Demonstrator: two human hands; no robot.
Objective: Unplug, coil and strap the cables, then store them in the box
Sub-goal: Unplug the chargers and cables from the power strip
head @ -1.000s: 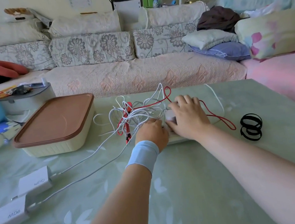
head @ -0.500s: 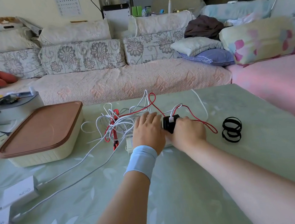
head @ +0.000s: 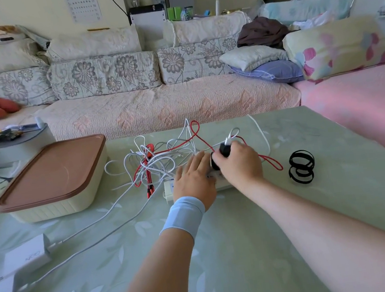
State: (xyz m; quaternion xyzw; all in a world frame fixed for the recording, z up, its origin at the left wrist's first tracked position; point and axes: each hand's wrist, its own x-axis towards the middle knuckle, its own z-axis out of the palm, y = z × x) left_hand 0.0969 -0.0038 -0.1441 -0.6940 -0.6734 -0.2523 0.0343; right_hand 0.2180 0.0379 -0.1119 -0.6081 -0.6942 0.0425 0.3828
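Note:
A white power strip [head: 169,189] lies mid-table, mostly under my hands. My left hand [head: 192,175] presses flat on it with straight fingers. My right hand [head: 239,164] grips a black plug adapter [head: 224,150] just above the strip, with a white cable rising from the adapter's top. A tangle of white and red cables [head: 161,159] lies behind the strip. A cream storage box with a brown lid [head: 53,180] stands to the left, lid on. Black straps [head: 300,166] lie coiled on the right.
Two white chargers [head: 27,255] with cables lie near the front left table edge. A grey bin [head: 16,146] and blue items stand at the far left. A sofa with cushions runs behind the green floral table [head: 226,252].
My right hand went from lying flat on the strip to gripping the black adapter, which now sits slightly higher. My left hand opened flat on the strip.

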